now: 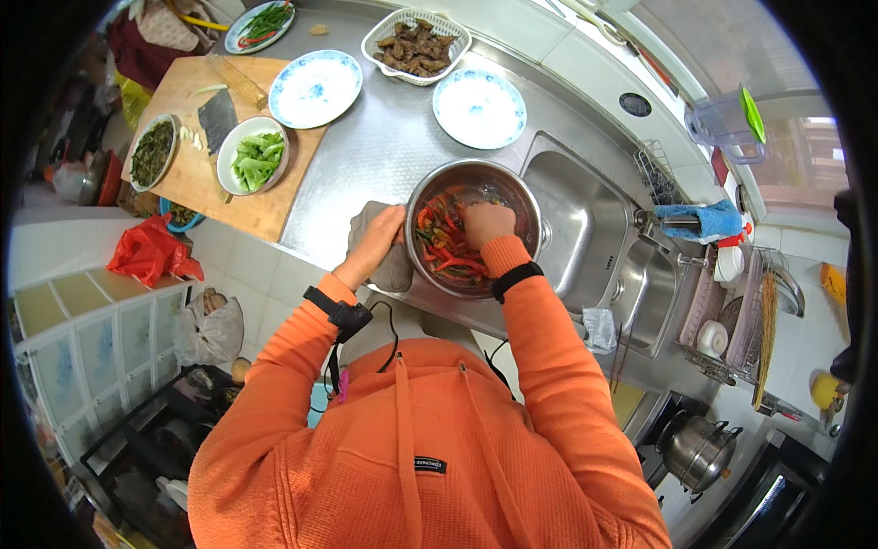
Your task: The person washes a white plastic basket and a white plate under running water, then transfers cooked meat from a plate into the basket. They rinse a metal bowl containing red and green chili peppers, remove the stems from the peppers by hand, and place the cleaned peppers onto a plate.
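A deep stainless steel bowl [413, 257] stands on the counter just left of the sink. Inside it lie cut red and green peppers [449, 240], apparently in water. My left hand [376, 243] grips the bowl's left rim. My right hand [488, 223] reaches into the bowl among the peppers; its fingertips are hidden, so I cannot tell whether they hold any. A folded grey cloth [391, 271] lies under and beside my left hand, next to the bowl.
Right of the bowl is a double sink [583, 213]. Behind stand two patterned plates [479, 108] and a white basket [416, 49] of brown food pieces. A wooden cutting board [192, 89] at left bears a cleaver [217, 118], a bowl of green vegetable [259, 156] and dark shredded greens [152, 152].
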Tool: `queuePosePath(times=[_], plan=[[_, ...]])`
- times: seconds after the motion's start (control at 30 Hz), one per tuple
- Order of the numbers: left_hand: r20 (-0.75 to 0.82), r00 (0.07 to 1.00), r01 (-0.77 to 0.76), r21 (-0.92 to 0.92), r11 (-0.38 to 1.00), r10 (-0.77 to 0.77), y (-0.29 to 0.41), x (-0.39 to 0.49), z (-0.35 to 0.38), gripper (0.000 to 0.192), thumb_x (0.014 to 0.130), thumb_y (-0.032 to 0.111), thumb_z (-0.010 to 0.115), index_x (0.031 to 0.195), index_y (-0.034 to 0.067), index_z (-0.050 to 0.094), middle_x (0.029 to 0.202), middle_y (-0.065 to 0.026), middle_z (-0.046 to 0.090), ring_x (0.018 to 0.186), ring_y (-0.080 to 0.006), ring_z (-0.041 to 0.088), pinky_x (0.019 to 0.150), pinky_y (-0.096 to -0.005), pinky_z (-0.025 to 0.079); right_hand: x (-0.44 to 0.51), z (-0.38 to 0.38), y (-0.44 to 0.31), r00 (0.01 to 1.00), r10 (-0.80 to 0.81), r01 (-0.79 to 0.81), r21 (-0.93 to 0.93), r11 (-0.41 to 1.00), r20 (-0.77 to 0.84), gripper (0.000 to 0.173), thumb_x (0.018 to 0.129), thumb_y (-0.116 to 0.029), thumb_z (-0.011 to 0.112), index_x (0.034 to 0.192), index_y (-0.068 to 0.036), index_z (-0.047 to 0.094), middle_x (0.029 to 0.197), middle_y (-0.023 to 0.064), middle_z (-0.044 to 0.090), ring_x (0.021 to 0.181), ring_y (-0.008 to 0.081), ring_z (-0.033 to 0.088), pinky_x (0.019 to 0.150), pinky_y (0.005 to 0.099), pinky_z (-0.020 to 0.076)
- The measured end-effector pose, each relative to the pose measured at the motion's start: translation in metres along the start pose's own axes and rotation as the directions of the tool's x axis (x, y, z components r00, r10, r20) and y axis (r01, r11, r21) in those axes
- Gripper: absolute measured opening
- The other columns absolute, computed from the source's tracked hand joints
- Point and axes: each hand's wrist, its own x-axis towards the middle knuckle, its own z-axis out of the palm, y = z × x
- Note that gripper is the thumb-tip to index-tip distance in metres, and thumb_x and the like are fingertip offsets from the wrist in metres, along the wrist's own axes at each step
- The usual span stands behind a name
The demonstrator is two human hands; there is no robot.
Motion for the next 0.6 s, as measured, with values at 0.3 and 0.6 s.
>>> queuePosePath(times=[0.3,0.6], plan=[[0.002,0.808,-0.479,0.586,0.654,0.590,0.050,-0.008,0.016,0.018,0.085,0.016,0.066,0.094,0.000,0.063,0.086,-0.0068,0.061,0.077,-0.0136,0.057,0.073,-0.0280,0.047,-0.043,-0.013,0.039,0.947,0.132,0.060,0.565,0.823,-0.293,0.018,0.085,-0.025,0.060,0.093,-0.013,0.070,0.089,0.0164,0.067,0.086,0.0358,0.065,0.074,0.0445,0.0510],[0.062,0.998,-0.033,0.100,0.994,0.027,0.043,0.011,0.090,0.010,0.091,0.014,0.063,0.088,0.005,0.061,0.075,0.0020,0.058,0.065,-0.0063,0.056,0.058,-0.0191,0.050,-0.063,0.012,0.047,0.907,0.016,0.346,0.768,0.539,-0.420,0.024,0.086,-0.027,0.057,0.083,-0.004,0.067,0.080,0.0207,0.064,0.078,0.0378,0.064,0.070,0.0458,0.0488]])
